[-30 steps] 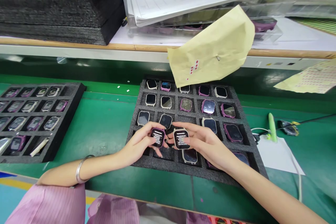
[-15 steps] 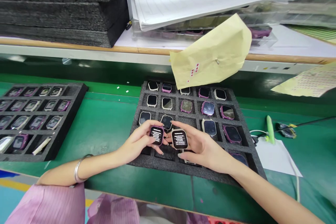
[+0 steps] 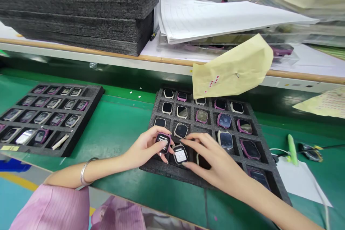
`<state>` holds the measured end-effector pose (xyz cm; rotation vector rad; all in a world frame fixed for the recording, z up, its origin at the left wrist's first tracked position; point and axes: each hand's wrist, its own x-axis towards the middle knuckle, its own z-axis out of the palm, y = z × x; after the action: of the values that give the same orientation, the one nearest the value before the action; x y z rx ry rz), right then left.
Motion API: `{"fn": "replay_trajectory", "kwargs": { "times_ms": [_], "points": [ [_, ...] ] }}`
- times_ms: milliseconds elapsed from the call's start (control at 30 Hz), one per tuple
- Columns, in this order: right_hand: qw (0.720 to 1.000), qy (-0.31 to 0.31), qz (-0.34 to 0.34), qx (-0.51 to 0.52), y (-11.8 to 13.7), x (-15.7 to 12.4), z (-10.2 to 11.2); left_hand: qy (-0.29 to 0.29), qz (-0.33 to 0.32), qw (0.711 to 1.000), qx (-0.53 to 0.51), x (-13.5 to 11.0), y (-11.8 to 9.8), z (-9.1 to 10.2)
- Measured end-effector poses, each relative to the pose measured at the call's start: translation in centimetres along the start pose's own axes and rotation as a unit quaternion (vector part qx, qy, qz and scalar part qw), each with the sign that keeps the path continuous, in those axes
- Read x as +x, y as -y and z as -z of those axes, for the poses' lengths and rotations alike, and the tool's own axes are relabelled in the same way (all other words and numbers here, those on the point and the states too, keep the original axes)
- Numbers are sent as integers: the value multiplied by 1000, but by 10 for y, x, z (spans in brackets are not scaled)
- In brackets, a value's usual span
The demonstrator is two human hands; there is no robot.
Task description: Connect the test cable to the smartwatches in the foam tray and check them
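Note:
My left hand is closed on a purple-cased smartwatch, its thumb lying over the lit screen, which shows white text on black. Beside it, a pale-cased smartwatch with a light, grid-like screen sits low over the dark foam tray. The thumb and fingertips of my right hand are at its edges. Whether this watch rests in a compartment, I cannot tell. Just above it, another pale watch with a dark screen lies in its slot. Purple and pale watches fill many slots around my hands.
To the left lies a second foam tray of watches. Stacked black foam, papers and plastic trays occupy the shelf. A yellow paper hangs over the nearer tray's back. Right of it are a green stick-like object, white paper and cables.
The pale watch in my right hand has moved down beside the purple one, and its screen went from a text list to a light grid. The camera view has shifted left and up.

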<state>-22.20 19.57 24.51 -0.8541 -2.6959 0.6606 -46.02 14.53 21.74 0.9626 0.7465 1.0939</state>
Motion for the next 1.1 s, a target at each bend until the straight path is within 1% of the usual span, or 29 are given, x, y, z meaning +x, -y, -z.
{"fn": "replay_trajectory", "kwargs": {
  "times_ms": [100, 167, 233, 300, 333, 367, 433, 467, 533, 600, 700, 733, 800, 833, 867, 933, 967, 1000, 1033, 1100],
  "points": [
    [993, 14, -36, -112, -4, -20, 9, 25, 3, 1000, -6, -3, -1, 4],
    [984, 19, -49, -168, -6, -33, 9, 48, 3, 999, 5, -6, -1, 7],
    [982, 4, -54, -180, -7, -44, 4, 66, 9, 996, 57, -10, -1, 10],
    [986, -6, -75, -146, -7, -49, -2, 68, 6, 984, 167, -13, -1, 15],
    [988, -10, -98, -119, -6, -49, -5, 66, -5, 968, 240, -15, -1, 17],
    [988, -13, -124, -88, -6, -49, -8, 65, -22, 946, 316, -16, -2, 19],
    [983, -20, -179, -23, -4, -47, -13, 73, -54, 891, 445, -17, -4, 22],
    [979, -24, -203, 12, -4, -45, -15, 84, -62, 864, 492, -17, -7, 22],
    [966, -33, -240, 91, -4, -43, -19, 114, -62, 822, 554, -18, -16, 20],
    [946, -46, -271, 170, -4, -43, -19, 137, -54, 779, 610, -17, -28, 17],
    [914, -39, -289, 281, -6, -46, -13, 142, -47, 709, 689, -13, -47, 14],
    [902, -32, -286, 322, -6, -46, -8, 143, -47, 694, 704, -10, -52, 14],
    [874, -33, -264, 406, -6, -46, 1, 130, -51, 680, 720, 0, -56, 15],
    [862, -41, -249, 440, -6, -45, 6, 108, -51, 672, 731, 7, -54, 16],
    [851, -53, -233, 467, -6, -44, 9, 74, -48, 656, 750, 14, -51, 16],
    [832, -67, -212, 508, -5, -42, 13, 7, -30, 606, 795, 28, -40, 15],
    [820, -69, -211, 528, -5, -41, 13, -11, -21, 590, 807, 33, -34, 14],
    [805, -74, -217, 547, -5, -41, 13, -22, -14, 582, 813, 38, -28, 12],
    [790, -79, -228, 564, -5, -40, 12, -26, -11, 583, 812, 42, -23, 9],
    [768, -91, -255, 581, -4, -38, 10, -26, -11, 598, 801, 46, -17, 6]
  ]
}}
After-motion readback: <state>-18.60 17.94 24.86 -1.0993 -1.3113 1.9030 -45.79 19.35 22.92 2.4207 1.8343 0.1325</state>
